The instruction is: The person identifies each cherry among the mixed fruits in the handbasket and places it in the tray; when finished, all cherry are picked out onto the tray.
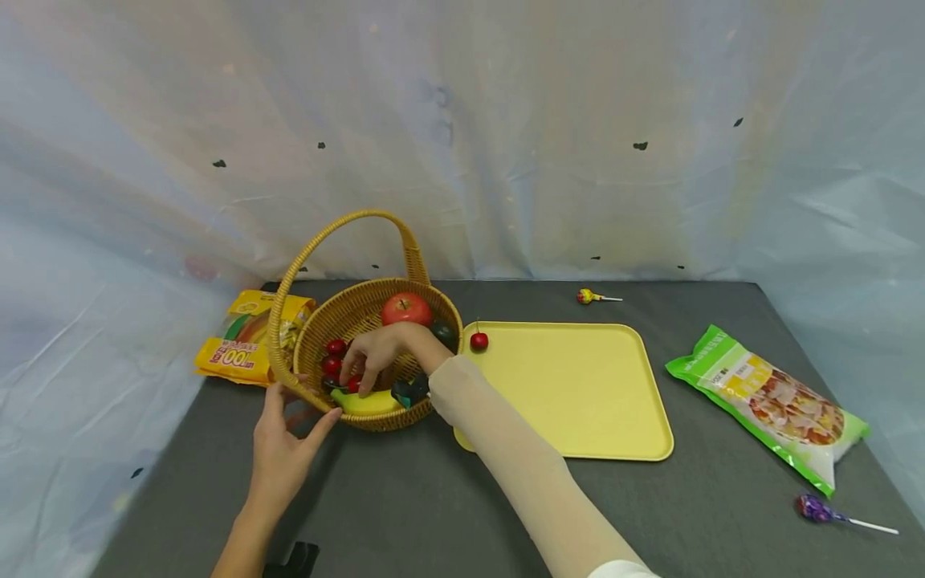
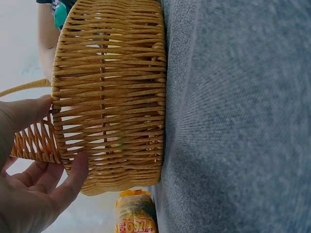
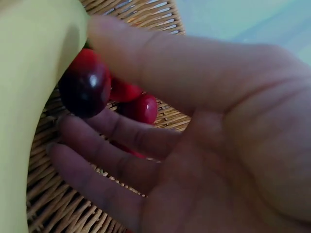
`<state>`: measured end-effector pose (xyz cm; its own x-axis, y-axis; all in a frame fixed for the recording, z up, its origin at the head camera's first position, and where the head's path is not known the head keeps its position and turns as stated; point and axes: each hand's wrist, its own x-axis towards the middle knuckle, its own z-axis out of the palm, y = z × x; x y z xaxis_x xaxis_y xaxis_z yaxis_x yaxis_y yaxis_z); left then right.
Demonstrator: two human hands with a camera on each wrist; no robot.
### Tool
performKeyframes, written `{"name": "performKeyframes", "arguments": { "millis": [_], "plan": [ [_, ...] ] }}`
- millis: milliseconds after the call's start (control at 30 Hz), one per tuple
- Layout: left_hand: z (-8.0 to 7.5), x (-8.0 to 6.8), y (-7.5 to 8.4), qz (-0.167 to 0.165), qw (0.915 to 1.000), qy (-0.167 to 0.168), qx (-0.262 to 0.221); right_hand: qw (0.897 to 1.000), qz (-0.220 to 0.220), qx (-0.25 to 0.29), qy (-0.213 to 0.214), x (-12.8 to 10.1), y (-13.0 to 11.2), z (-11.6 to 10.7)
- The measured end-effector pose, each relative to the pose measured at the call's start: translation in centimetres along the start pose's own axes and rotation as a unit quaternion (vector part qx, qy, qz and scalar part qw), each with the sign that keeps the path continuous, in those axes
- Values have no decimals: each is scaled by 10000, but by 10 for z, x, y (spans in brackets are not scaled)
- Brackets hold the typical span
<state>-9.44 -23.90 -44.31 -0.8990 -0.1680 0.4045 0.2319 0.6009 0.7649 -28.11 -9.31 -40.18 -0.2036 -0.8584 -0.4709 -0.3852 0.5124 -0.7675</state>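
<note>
A wicker basket (image 1: 386,420) with a tall handle stands at the back left of the table. My left hand (image 1: 280,453) grips its rim near the base of the handle, thumb and fingers spread along the weave (image 2: 109,107). Inside the basket is my right hand (image 1: 379,353), its thumb and fingers around a dark red cherry (image 3: 85,83). More cherries (image 1: 336,348) lie beside those fingers. A banana (image 1: 368,403) lies along the near side. Behind the hand sit a red apple (image 1: 406,308) and a dark green fruit (image 1: 444,332), partly hidden by the wrist.
Right of the basket lies a yellow tray (image 1: 571,393) with one cherry (image 1: 479,341) at its far left corner. A yellow snack bag (image 1: 242,341) is left of the basket. Farther right are a green-white food bag (image 1: 773,405), a purple lollipop (image 1: 815,508) and a yellow lollipop (image 1: 587,296).
</note>
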Motion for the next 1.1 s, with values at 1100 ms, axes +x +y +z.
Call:
{"name": "performKeyframes", "arguments": {
  "millis": [1100],
  "plan": [
    [1, -1, -4, 61, 10000, -1, -23, 9438, -2072, 558, 2512, -80, 26, -26]
  ]
}}
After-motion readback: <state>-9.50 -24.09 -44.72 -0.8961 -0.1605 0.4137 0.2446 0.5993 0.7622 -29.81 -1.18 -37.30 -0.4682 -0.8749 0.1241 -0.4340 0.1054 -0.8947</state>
